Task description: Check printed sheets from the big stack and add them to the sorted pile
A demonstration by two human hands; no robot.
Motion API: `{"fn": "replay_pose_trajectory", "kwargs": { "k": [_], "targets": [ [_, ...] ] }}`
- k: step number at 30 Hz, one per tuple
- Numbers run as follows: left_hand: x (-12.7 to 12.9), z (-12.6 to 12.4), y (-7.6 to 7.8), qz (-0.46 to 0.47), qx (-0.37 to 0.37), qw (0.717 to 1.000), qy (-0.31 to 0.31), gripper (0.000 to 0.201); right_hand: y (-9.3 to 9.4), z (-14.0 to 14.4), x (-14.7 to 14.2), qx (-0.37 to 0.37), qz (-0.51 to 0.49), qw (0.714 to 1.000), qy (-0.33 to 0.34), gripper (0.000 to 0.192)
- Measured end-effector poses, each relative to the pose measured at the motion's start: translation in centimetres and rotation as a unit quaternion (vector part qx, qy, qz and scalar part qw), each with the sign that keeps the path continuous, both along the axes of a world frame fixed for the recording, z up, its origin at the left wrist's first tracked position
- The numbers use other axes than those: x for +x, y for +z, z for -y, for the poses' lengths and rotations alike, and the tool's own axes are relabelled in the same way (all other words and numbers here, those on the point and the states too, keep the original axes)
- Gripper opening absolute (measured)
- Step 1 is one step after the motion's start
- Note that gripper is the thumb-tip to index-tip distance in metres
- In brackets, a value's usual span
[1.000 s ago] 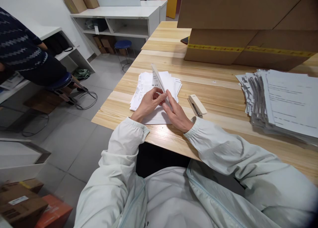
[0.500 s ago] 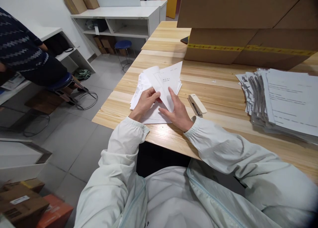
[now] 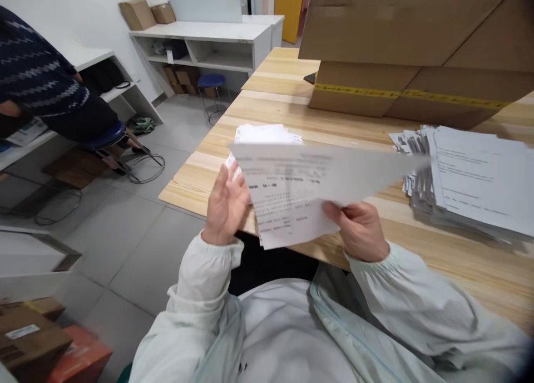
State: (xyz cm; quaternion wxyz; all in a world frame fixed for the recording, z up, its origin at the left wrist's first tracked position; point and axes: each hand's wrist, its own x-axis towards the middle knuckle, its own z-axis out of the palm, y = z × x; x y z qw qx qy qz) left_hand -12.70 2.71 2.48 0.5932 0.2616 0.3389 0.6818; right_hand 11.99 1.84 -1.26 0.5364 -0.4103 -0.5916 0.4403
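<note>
My left hand and my right hand hold a set of printed white sheets lifted above the near edge of the wooden table. The left hand grips the sheets' left edge; the right hand pinches their lower right part. The top sheet swings out to the right and is blurred. Behind the held sheets lies a small pile of white papers on the table. The stapler seen earlier is hidden behind the lifted sheets.
A tall stack of printed paper lies at the right. A large cardboard box stands at the back of the table. Left of the table another person sits on a blue stool; white shelves and boxes line the floor.
The sheets were being folded and turned on the table; now both hands have lifted them toward me, and the top sheet has flipped out to the right.
</note>
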Motion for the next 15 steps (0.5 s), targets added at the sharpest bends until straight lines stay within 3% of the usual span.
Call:
{"fn": "replay_pose_trajectory", "kwargs": {
  "k": [2, 4, 6, 8, 11, 13, 15],
  "targets": [
    [1.4, 3.3, -0.5, 0.065, -0.065, 0.992, -0.091, 0.045, -0.8, 1.9, 1.8, -0.004, 0.023, 1.000, 0.007, 0.018],
    [2.5, 5.5, -1.3, 0.114, -0.125, 0.979, -0.116, 0.043, -1.2, 3.3, 3.3, -0.006, 0.048, 0.997, 0.061, 0.022],
    [3.4, 6.9, -2.1, 0.131, -0.136, 0.980, -0.065, 0.043, -1.0, 4.4, 4.4, 0.000, 0.057, 0.990, 0.126, 0.028],
    [4.0, 7.9, -2.4, 0.121, -0.101, 0.987, 0.011, 0.046, -0.3, 5.2, 5.1, 0.011, 0.051, 0.984, 0.170, 0.031],
    [4.8, 9.6, -2.2, 0.084, -0.045, 0.992, 0.084, 0.047, 0.9, 6.2, 5.7, 0.011, 0.034, 0.984, 0.174, 0.026],
    [5.0, 10.7, -1.8, 0.076, -0.061, 0.993, 0.059, 0.044, 1.3, 6.6, 5.8, 0.002, 0.030, 0.983, 0.182, 0.023],
    [5.1, 11.5, -1.5, 0.095, -0.107, 0.989, -0.037, 0.045, 1.4, 6.7, 5.9, 0.001, 0.038, 0.978, 0.206, 0.022]
  ]
}}
